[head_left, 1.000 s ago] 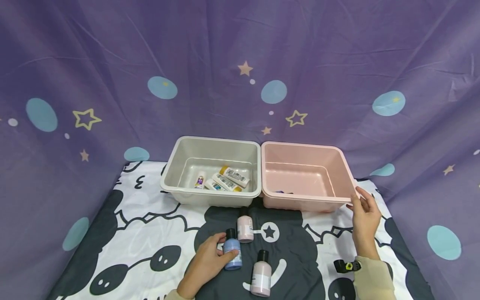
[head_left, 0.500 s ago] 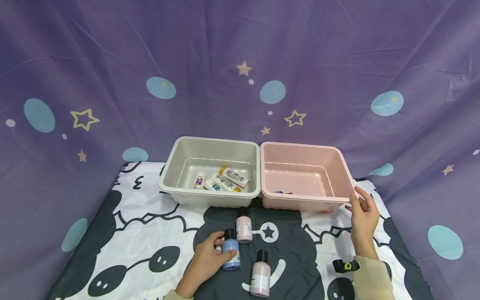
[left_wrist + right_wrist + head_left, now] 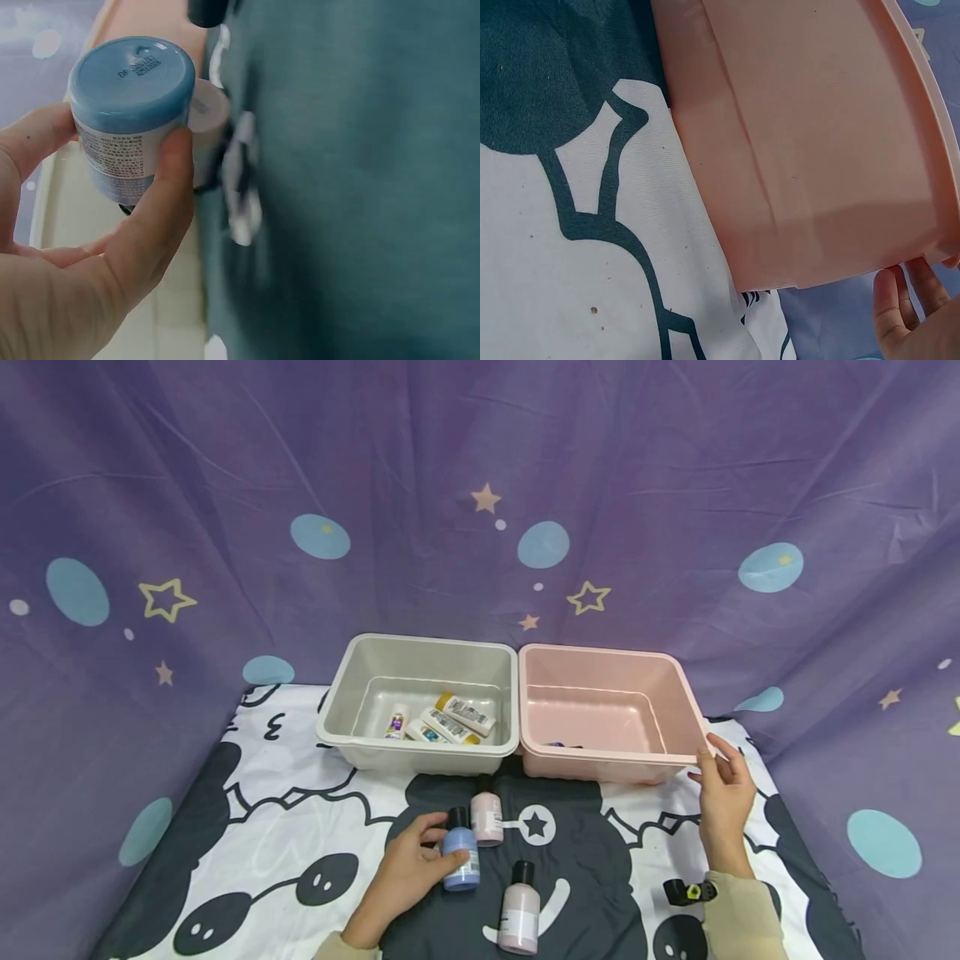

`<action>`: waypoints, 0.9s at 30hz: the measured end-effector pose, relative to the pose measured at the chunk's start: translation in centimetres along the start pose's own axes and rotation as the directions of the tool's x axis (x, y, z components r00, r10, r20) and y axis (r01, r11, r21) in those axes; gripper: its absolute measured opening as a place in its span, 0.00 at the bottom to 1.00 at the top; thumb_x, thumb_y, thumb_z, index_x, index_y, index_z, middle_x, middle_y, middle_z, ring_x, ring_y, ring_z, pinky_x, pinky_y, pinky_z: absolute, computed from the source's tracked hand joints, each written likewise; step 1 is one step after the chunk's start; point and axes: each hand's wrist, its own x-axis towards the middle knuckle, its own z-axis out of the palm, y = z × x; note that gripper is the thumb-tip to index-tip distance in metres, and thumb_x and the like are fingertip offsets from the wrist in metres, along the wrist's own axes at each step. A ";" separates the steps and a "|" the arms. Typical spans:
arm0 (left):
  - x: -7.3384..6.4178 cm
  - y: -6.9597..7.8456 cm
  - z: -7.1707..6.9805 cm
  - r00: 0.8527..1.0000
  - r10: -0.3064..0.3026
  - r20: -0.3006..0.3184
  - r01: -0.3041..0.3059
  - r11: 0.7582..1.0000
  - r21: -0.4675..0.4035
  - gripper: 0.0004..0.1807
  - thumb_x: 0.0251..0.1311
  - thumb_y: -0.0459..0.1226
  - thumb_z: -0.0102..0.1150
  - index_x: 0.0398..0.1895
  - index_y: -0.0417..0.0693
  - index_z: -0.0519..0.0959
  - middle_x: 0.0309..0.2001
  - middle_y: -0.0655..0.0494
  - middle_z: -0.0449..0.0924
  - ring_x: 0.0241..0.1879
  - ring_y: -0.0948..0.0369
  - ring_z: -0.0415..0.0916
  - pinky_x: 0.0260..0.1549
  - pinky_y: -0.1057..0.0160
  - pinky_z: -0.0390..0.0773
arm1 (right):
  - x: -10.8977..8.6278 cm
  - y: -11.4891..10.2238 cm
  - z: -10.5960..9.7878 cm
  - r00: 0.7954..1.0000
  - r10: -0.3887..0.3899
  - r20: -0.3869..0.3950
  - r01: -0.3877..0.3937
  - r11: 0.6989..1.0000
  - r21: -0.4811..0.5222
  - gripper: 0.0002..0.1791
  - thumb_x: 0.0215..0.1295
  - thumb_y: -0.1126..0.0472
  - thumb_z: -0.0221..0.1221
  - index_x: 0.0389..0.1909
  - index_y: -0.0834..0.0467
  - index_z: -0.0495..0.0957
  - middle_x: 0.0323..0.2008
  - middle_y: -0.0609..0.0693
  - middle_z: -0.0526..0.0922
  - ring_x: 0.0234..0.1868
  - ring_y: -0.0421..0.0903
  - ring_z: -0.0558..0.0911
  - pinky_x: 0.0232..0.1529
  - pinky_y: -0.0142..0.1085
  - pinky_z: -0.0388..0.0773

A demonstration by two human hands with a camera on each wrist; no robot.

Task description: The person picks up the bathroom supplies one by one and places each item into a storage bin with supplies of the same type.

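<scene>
My left hand (image 3: 408,870) grips a blue bottle (image 3: 461,853) with a black cap, fingers on one side and thumb on the other. In the left wrist view the bottle's blue base (image 3: 133,79) faces the camera, and the bottle is off the cloth. Right behind it stands a pale pink bottle (image 3: 487,820), and a second pink bottle (image 3: 519,920) stands nearer the front. My right hand (image 3: 726,802) holds the front right corner of the pink bin (image 3: 611,760); in the right wrist view its fingertips (image 3: 889,289) lie at the bin's edge.
Left of the pink bin stands a grey bin (image 3: 420,758) with several white tubes (image 3: 450,725) inside. A small dark purple item (image 3: 562,745) shows over the pink bin's front rim. A patterned cloth (image 3: 300,827) covers the table, and a purple curtain (image 3: 420,485) hangs behind.
My left hand has raised the blue bottle slightly off the cloth. The right hand stays at the pink bin's corner, and the head view has shifted a little.
</scene>
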 end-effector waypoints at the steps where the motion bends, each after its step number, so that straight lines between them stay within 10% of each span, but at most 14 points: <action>1: 0.1 0.3 -0.1 1.000 0.003 0.005 -0.003 1.000 -0.014 0.39 0.54 0.47 0.75 0.64 0.36 0.72 0.48 0.44 0.83 0.35 0.60 0.83 0.33 0.62 0.82 | 0.0 0.0 0.0 1.000 -0.001 -0.001 0.001 1.000 -0.002 0.18 0.68 0.62 0.64 0.57 0.61 0.81 0.42 0.46 0.84 0.36 0.38 0.84 0.30 0.26 0.81; 15: 2.3 7.0 -0.9 0.985 0.082 0.149 -0.039 0.962 -0.272 0.38 0.58 0.42 0.73 0.70 0.41 0.69 0.56 0.42 0.79 0.47 0.52 0.83 0.36 0.59 0.84 | 0.0 0.2 0.0 1.000 -0.011 0.012 0.011 1.000 -0.018 0.20 0.68 0.59 0.65 0.59 0.60 0.80 0.42 0.48 0.84 0.36 0.38 0.84 0.30 0.25 0.80; 27: 7.6 12.8 -0.2 0.962 0.218 0.167 -0.153 0.930 -0.334 0.35 0.60 0.39 0.71 0.69 0.41 0.70 0.59 0.39 0.76 0.49 0.49 0.82 0.39 0.56 0.85 | 0.0 0.3 0.1 1.000 -0.031 0.000 0.031 0.998 -0.046 0.19 0.68 0.60 0.65 0.58 0.59 0.81 0.40 0.46 0.84 0.36 0.38 0.84 0.30 0.25 0.80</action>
